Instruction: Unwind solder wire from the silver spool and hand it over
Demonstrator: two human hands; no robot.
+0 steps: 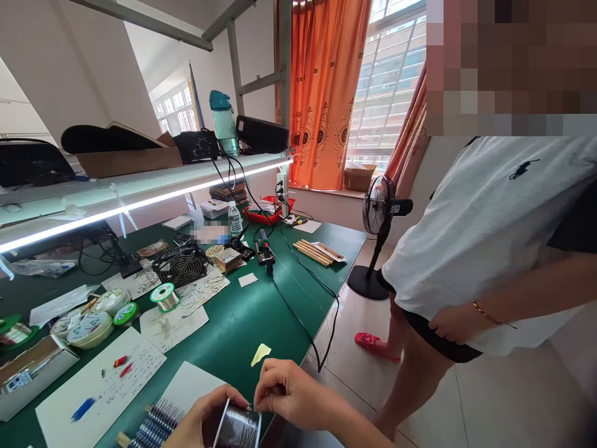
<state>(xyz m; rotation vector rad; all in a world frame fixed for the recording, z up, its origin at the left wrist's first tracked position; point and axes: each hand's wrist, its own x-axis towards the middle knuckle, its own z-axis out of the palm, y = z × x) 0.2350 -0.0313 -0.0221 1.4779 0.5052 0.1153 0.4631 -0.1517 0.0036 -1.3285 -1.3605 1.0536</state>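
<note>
At the front edge of the bench, my left hand (208, 414) grips a spool (240, 428) with white rims, wound with dark, shiny wire or thread. The spool's lower part is cut off by the frame. Right beside its upper rim, the thumb and fingertips of my right hand (293, 393) are pinched together; whatever lies between them is too small to make out. A pale yellow scrap (260, 354) lies just beyond my right hand. Left of the spool, a row of dark blue parts with thin leads (158, 426) rests on white paper.
A handwritten sheet (100, 389) with small coloured pieces lies at left. Behind it are a solder spool (165, 297), tape rolls and a round black fan (181, 266). A black cable (298, 328) loops over the bench's right edge. Another person (504, 249) stands at right near a floor fan (379, 208).
</note>
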